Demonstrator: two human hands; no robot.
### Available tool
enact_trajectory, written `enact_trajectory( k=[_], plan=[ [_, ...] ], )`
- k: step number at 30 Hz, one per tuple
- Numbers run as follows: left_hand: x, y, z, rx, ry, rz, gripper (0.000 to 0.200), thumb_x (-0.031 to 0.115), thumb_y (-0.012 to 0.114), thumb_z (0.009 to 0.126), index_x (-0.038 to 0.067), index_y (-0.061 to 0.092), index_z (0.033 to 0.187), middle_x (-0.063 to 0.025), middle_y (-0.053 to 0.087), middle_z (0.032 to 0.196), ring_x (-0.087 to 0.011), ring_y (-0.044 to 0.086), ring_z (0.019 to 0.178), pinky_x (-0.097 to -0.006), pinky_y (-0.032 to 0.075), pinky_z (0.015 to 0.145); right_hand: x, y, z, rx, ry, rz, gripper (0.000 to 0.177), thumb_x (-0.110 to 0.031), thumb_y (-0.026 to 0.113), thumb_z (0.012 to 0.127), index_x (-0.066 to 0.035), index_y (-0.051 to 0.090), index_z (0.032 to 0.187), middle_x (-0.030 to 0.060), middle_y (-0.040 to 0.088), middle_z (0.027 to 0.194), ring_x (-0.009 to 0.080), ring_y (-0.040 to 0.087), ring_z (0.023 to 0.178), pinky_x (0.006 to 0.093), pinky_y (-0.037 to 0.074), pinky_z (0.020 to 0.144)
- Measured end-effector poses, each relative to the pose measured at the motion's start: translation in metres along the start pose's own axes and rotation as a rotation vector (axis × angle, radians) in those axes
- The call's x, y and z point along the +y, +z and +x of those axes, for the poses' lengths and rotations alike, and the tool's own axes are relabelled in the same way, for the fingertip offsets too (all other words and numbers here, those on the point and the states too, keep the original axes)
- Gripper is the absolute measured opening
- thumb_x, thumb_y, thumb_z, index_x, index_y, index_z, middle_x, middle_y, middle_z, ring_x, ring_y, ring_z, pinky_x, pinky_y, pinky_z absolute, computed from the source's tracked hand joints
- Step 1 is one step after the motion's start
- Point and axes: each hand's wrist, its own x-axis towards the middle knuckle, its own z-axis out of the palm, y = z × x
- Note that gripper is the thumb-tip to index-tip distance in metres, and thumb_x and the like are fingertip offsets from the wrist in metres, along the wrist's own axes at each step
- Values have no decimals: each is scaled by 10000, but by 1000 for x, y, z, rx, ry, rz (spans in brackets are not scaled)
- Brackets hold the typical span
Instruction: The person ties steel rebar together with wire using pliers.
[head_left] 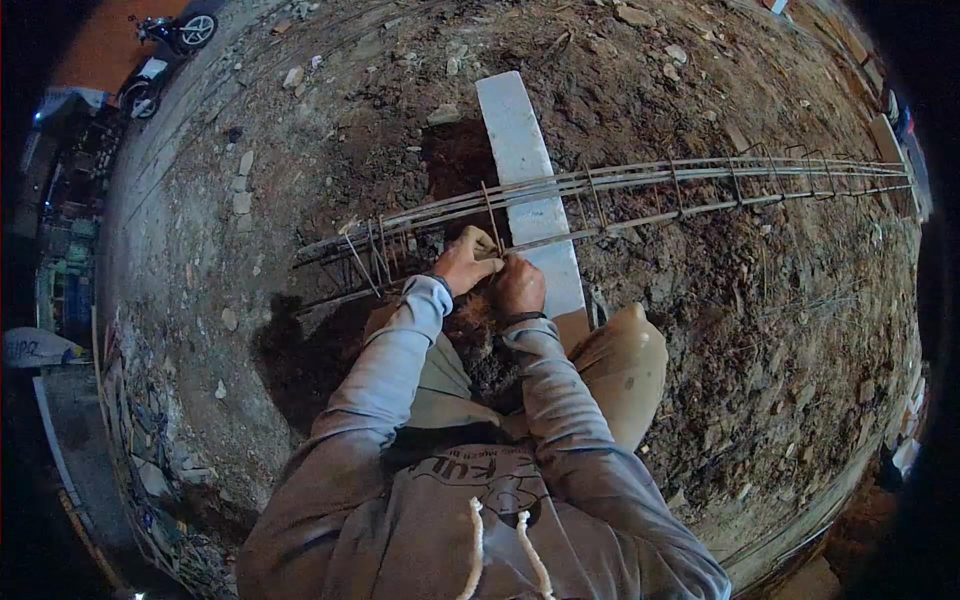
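A long cage of thin steel reinforcing bars (640,180) with square stirrups crosses in front of me and over a pale block beam (520,130). My left hand (468,262) has its thumb and fingers closed around the lower end of a steel stirrup (490,212), where it meets the near bar. My right hand (520,286) is a closed fist right beside it, touching the same joint. Whatever sits within the right fingers is hidden. Both hands are in front of the beam's left edge, between my bent knees.
Rough soil with stones (635,16) lies all around. Loose stirrups (360,258) lean at the cage's left end, over a dark hollow. A board (897,165) stands by its right end. Motorbikes (190,35) are parked at the upper left.
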Motion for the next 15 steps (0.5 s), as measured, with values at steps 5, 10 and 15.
enact_trajectory(
  k=[5, 10, 15],
  plan=[
    [-13, -6, 21, -94, 10, 170, 452, 287, 697, 714, 21, 505, 1024, -151, 580, 975, -262, 570, 920, -354, 435, 825, -2, -15, -2, -43, 17, 142, 94, -78, 553, 698, -31, 583, 775, 199, 595, 738, 374, 586, 719, 444, 478, 636],
    [0, -5, 25, -184, 96, 567, 354, 221, 684, 695, 11, 555, 950, -206, 592, 938, -349, 562, 919, -397, 448, 792, -5, -13, -1, -78, 137, 170, 128, -102, 530, 715, -38, 591, 808, 202, 609, 751, 379, 593, 717, 453, 483, 655],
    [1, 4, 23, -84, 69, 610, 317, 203, 676, 690, 18, 564, 922, -212, 596, 907, -368, 564, 893, -428, 457, 763, -8, -16, 0, -48, 177, 200, 137, -135, 511, 749, -45, 595, 811, 208, 608, 749, 393, 589, 722, 460, 476, 658]
  ],
)
